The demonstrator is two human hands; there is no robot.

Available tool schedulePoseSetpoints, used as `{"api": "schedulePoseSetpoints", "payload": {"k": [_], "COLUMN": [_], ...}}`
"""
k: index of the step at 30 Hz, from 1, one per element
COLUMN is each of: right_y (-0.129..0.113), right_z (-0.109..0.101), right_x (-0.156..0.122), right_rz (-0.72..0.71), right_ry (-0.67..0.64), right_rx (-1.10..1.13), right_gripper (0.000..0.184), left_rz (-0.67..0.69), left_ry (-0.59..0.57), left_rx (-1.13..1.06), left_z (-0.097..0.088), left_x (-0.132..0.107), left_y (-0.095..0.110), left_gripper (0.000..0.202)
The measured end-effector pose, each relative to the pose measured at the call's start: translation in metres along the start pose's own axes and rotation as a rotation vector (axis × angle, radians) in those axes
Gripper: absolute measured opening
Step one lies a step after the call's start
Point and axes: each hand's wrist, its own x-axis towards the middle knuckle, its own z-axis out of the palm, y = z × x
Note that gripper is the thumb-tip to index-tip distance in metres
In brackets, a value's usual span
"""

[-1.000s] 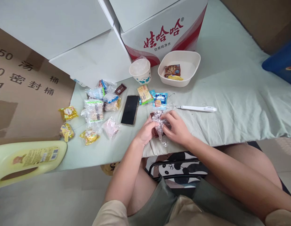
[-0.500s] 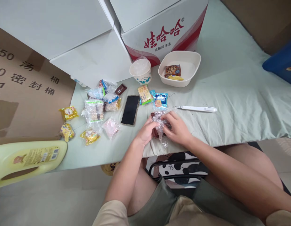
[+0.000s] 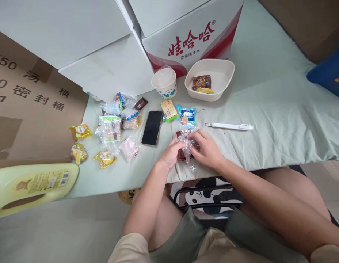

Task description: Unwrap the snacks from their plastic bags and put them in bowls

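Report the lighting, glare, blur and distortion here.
Head view: soft even light, faint shadows; small glints on the wrapper held by the left hand and right hand; no motion blur; wide-angle bending bows the box edges and jug.

Your left hand (image 3: 171, 153) and right hand (image 3: 208, 149) meeting on a wrapped snack (image 3: 186, 144) at the table's (image 3: 268, 120) near edge, phone (image 3: 152, 128) just left, loose packets (image 3: 110, 128) farther left, tool (image 3: 229, 126) right, cup (image 3: 164, 84) and bowl (image 3: 221, 67) far, before the boxes (image 3: 103, 54)

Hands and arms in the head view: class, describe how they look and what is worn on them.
The left hand and right hand are bare: no gloves, rings, watch or bracelet show. Both forearms are wholly uncovered. Pale beige cloth, probably short sleeves, begins at the frame's bottom edge.
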Motion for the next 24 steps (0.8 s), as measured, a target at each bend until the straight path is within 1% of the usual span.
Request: {"api": "schedulePoseSetpoints", "payload": {"k": [8, 13, 18, 24], "right_y": [-0.0003, 0.0000, -0.0002, -0.0002], "right_z": [-0.0002, -0.0001, -0.0006, -0.0011], "right_x": [0.0003, 0.0005, 0.0003, -0.0001], "right_rz": [0.018, 0.020, 0.028, 0.032], "right_ry": [-0.009, -0.022, -0.044, -0.061], "right_rx": [-0.008, -0.019, -0.038, -0.055], "right_gripper": [0.017, 0.016, 0.016, 0.017], "left_rz": [-0.003, 0.021, 0.014, 0.021], "left_ry": [-0.004, -0.013, -0.009, 0.023], "left_rx": [0.040, 0.036, 0.046, 0.085], "left_z": [0.0001, 0.0004, -0.0011, -0.0017], "left_x": [-0.0004, -0.0002, 0.0015, 0.0011], "left_y": [0.0002, -0.0007, -0.0031, -0.0045], "left_gripper": [0.045, 0.043, 0.041, 0.043]}}
